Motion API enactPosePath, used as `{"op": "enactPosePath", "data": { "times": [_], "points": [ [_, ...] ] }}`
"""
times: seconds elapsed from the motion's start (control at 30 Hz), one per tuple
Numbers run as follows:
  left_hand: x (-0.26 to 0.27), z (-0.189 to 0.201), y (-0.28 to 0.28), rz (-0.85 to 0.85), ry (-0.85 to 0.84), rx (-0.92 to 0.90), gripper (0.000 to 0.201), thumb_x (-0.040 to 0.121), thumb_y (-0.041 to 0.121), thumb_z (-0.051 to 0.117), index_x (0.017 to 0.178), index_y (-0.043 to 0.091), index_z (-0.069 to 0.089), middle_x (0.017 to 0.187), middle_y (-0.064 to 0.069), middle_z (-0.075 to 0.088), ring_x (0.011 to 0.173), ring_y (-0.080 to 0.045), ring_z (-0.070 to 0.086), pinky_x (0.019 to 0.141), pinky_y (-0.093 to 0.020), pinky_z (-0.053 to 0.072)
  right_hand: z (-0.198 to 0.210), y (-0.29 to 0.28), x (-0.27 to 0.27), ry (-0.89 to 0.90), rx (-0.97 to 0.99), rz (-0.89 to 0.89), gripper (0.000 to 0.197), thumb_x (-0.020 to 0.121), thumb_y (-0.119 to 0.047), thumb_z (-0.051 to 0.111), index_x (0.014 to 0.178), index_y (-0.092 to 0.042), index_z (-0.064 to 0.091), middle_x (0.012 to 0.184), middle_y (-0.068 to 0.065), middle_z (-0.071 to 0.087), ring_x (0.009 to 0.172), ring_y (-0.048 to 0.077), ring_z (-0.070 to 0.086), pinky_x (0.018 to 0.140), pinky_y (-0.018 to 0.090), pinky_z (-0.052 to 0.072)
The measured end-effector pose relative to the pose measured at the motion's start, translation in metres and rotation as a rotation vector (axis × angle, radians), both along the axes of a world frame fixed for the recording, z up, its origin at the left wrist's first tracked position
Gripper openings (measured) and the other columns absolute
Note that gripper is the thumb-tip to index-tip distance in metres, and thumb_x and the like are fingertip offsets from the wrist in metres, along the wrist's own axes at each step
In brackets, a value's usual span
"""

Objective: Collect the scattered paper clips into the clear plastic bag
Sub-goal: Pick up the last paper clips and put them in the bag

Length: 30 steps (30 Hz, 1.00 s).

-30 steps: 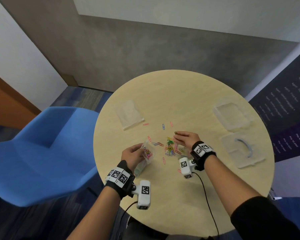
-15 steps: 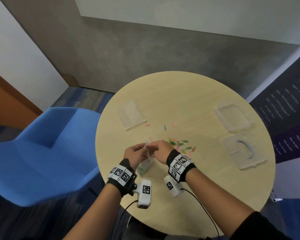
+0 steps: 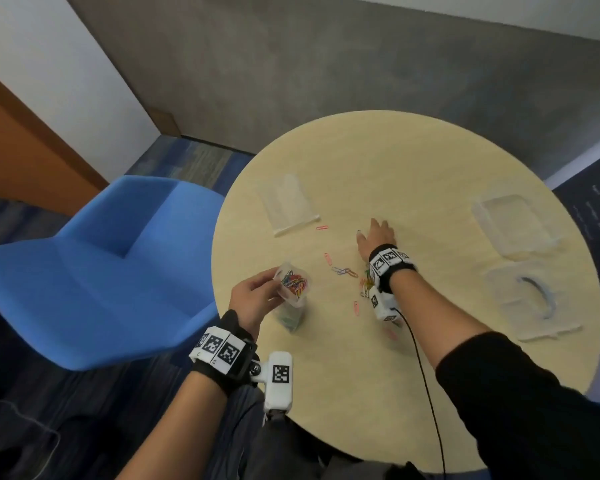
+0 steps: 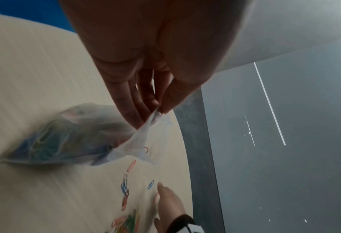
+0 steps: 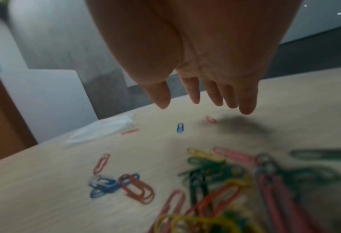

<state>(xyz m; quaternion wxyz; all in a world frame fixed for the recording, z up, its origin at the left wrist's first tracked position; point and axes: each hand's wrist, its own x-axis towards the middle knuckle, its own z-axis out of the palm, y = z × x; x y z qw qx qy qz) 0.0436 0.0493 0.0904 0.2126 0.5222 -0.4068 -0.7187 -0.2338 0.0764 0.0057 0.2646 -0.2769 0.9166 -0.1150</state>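
Two hands: left hand [image 3: 253, 299] pinching clear plastic bag [image 3: 293, 285]; right hand [image 3: 376, 237] spread

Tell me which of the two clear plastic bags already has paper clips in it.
The bag that the left hand pinches by its rim, at the table's near edge; coloured clips show through it. The other bag lies flat and untouched farther back.

We see loose paper clips [image 3: 343, 271] mid-frame on the bench [image 3: 413, 161], the bag [image 3: 293, 289] left of them, lidded boxes [image 3: 510, 223] at right.
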Motion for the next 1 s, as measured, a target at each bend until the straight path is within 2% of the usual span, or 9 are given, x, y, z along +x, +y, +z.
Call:
{"op": "enactPosePath", "data": {
  "times": [0.07, 0.17, 0.47, 0.6, 0.7, 0.8, 0.87, 0.93, 1.0],
  "points": [
    [0.009, -0.001, -0.001, 0.013, -0.006, -0.006, 0.024, 0.093, -0.002, 0.053, 0.111, 0.005, 0.068, 0.093, -0.010, 0.072, 0.072, -0.013, 0.070, 0.064, -0.021, 0.058, -0.014, -0.012, 0.008, 0.024, 0.071, 0.008, 0.063, 0.099, -0.040, 0.036, 0.152, -0.013, 0.014, 0.159, 0.018, 0.003, 0.147, 0.035, 0.006, 0.119, 0.045, 0.015],
    [0.020, -0.002, -0.003, 0.026, -0.016, -0.010, 0.024, 0.093, -0.002, 0.052, 0.110, 0.006, 0.068, 0.094, -0.009, 0.072, 0.078, -0.016, 0.070, 0.066, -0.022, 0.059, -0.020, -0.031, 0.032, 0.092, 0.061, 0.113, 0.066, 0.099, -0.041, 0.035, 0.153, -0.012, 0.010, 0.159, 0.019, 0.000, 0.147, 0.034, 0.004, 0.120, 0.044, 0.011],
    [0.024, -0.003, -0.001, 0.038, -0.055, -0.010, 0.024, 0.092, -0.003, 0.054, 0.107, 0.007, 0.070, 0.095, -0.012, 0.071, 0.089, -0.027, 0.067, 0.083, -0.032, 0.057, -0.023, -0.026, 0.087, 0.200, 0.241, 0.738, 0.061, 0.101, -0.037, 0.023, 0.153, -0.016, -0.001, 0.161, 0.008, -0.009, 0.148, 0.029, -0.002, 0.119, 0.052, 0.004],
    [0.024, -0.005, 0.000, 0.029, -0.047, -0.006, 0.025, 0.090, -0.002, 0.055, 0.105, 0.011, 0.071, 0.102, -0.016, 0.071, 0.090, -0.028, 0.069, 0.071, -0.024, 0.060, -0.015, 0.029, 0.074, 0.256, 0.347, 0.782, 0.061, 0.100, -0.044, 0.020, 0.153, -0.023, -0.003, 0.160, -0.001, -0.014, 0.148, 0.029, -0.009, 0.113, 0.064, -0.002],
    [0.020, -0.004, 0.003, 0.005, -0.041, 0.008, 0.026, 0.091, -0.003, 0.054, 0.111, 0.004, 0.069, 0.100, -0.016, 0.070, 0.083, -0.024, 0.069, 0.062, -0.020, 0.059, -0.016, 0.071, 0.063, 0.231, 0.392, 0.723, 0.061, 0.100, -0.043, 0.023, 0.153, -0.024, -0.003, 0.160, -0.001, -0.014, 0.147, 0.035, -0.005, 0.114, 0.061, 0.006],
    [0.011, 0.001, 0.009, -0.016, -0.021, 0.026, 0.025, 0.088, -0.009, 0.053, 0.097, 0.007, 0.071, 0.096, -0.015, 0.070, 0.076, -0.022, 0.069, 0.056, -0.020, 0.057, -0.017, 0.094, 0.060, 0.274, 0.331, 0.727, 0.058, 0.101, -0.020, 0.034, 0.153, -0.016, 0.007, 0.161, 0.008, -0.001, 0.146, 0.036, 0.009, 0.117, 0.050, 0.019],
    [0.003, 0.004, 0.016, -0.033, -0.001, 0.050, 0.028, 0.087, -0.014, 0.049, 0.092, 0.005, 0.070, 0.086, -0.014, 0.069, 0.064, -0.018, 0.069, 0.049, -0.020, 0.054, -0.016, 0.098, 0.058, 0.294, 0.237, 0.717, 0.054, 0.097, -0.002, 0.037, 0.148, -0.009, 0.024, 0.157, 0.012, 0.017, 0.140, 0.034, 0.023, 0.112, 0.043, 0.032],
    [-0.004, 0.004, 0.022, -0.050, 0.000, 0.062, 0.033, 0.085, -0.018, 0.046, 0.084, 0.006, 0.069, 0.077, -0.012, 0.066, 0.052, -0.015, 0.066, 0.046, -0.020, 0.054, -0.012, 0.093, 0.055, 0.275, 0.196, 0.693, 0.039, 0.095, 0.000, 0.039, 0.133, -0.005, 0.046, 0.141, 0.015, 0.039, 0.128, 0.033, 0.038, 0.101, 0.041, 0.042],
    [-0.009, 0.003, 0.027, -0.073, -0.023, 0.073, 0.031, 0.084, -0.018, 0.047, 0.089, 0.002, 0.069, 0.079, -0.014, 0.065, 0.059, -0.018, 0.065, 0.049, -0.021, 0.056, -0.011, 0.083, 0.050, 0.248, 0.219, 0.656, 0.024, 0.096, -0.007, 0.044, 0.114, -0.003, 0.059, 0.121, 0.016, 0.053, 0.116, 0.032, 0.050, 0.094, 0.039, 0.046]
  ]
}}
